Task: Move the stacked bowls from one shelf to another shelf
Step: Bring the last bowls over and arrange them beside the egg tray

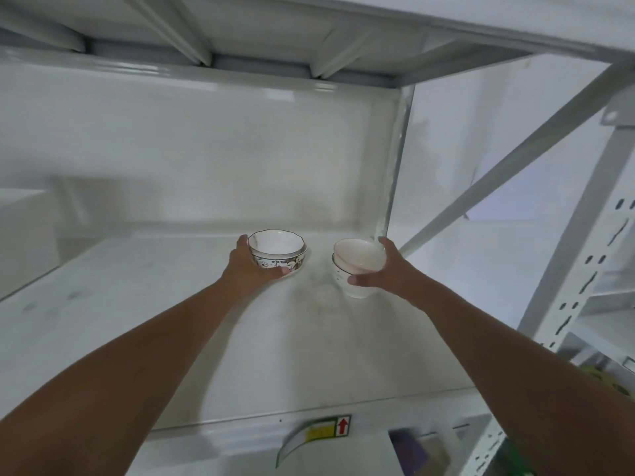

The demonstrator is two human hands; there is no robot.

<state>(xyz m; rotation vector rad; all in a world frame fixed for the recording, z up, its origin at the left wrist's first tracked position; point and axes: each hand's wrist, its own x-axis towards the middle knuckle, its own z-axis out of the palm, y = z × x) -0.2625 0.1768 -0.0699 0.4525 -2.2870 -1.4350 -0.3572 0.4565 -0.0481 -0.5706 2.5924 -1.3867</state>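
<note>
Both my arms reach deep onto a white metal shelf (137,304). My left hand (245,266) wraps around a patterned stack of bowls (277,250) with a dark rim, thumb in front and fingers behind. My right hand (385,269) grips a plain white stack of bowls (357,266); its top bowl tilts toward the left. The two stacks sit side by side near the back of the shelf, a small gap between them. Whether either stack is lifted off the shelf surface I cannot tell.
The shelf above (275,36) hangs low overhead. A diagonal brace (515,146) and a perforated upright post (570,269) stand at the right. A curled label with a red arrow (323,432) is on the shelf's front edge. Below are blurred items on a lower shelf (422,451).
</note>
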